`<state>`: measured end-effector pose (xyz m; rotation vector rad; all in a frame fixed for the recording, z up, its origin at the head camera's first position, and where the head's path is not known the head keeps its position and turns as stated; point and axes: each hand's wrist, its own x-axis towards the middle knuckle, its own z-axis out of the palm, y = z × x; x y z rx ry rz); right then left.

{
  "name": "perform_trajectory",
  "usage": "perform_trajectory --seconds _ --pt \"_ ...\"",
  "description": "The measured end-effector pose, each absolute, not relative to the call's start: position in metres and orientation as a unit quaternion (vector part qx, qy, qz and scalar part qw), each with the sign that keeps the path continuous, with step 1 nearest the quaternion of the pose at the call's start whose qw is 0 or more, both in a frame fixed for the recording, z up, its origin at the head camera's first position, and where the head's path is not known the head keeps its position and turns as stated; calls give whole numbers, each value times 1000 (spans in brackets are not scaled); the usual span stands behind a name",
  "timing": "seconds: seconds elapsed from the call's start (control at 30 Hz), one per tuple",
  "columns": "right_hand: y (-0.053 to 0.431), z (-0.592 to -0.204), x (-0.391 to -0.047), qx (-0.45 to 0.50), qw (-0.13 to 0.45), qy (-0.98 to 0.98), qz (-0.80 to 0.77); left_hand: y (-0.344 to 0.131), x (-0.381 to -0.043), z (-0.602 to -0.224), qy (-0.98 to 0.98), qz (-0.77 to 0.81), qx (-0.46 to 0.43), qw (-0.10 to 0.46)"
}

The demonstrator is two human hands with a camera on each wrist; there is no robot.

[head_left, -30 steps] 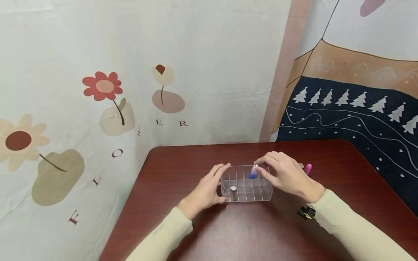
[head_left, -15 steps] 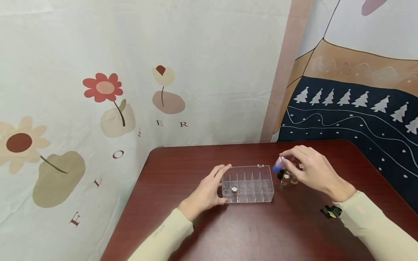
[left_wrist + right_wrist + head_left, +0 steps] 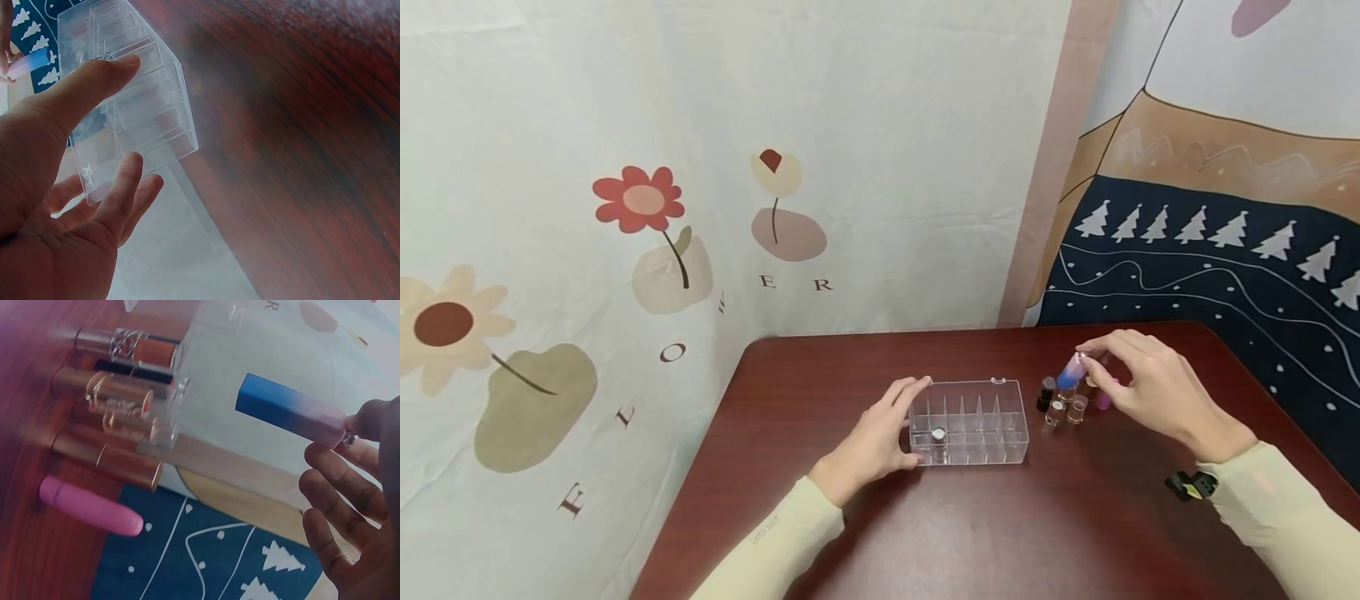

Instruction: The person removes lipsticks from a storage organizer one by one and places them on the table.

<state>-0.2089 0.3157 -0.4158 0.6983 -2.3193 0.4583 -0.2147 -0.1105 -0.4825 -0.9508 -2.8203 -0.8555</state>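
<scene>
My left hand (image 3: 874,432) grips the left end of a clear divided box (image 3: 977,452), thumb at the front and fingers behind. A clear tube with a pale, round top (image 3: 938,446) stands in a front-row compartment near the left end. To the right of the box, my right hand (image 3: 1157,387) pinches a lipstick tube (image 3: 290,411) by one end between thumb and fingertips. It fades from blue to pale pink and is held tilted in the air above a group of cosmetic tubes. In the right wrist view the other fingers are loosely bent.
Standing in the group are a black tube (image 3: 1046,394), a clear tube (image 3: 1076,409), a pink tube (image 3: 90,506), a brown tube (image 3: 106,459) and a silver-and-orange tube (image 3: 128,347). Dark red tabletop (image 3: 820,375) surrounds the box. Printed cloth (image 3: 887,208) hangs behind.
My right hand has moved right with the lipstick tube, from over the box's back compartments to above the standing tubes. The left hand keeps its hold on the box.
</scene>
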Motion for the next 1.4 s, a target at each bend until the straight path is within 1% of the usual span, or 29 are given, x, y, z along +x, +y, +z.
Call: perform_trajectory --seconds 0.47,0.67,0.73,0.97,1.17,1.4 --pt "346 -424 -201 212 304 -914 167 -110 -217 -482 -910 -277 -307 22" --pt "356 -432 -199 196 275 -926 168 -111 -217 -482 -911 -277 -304 18" --pt "359 -436 -199 194 265 -930 166 -110 -217 -482 -912 -277 -303 18" --pt "366 -455 -202 207 262 -930 155 -110 -215 -482 -911 -276 -306 20" --pt "367 -470 -202 205 238 -937 155 -109 -215 -483 -911 -274 -308 22" --pt "364 -478 -202 204 217 -941 162 -110 -216 -483 -909 -278 -310 25"
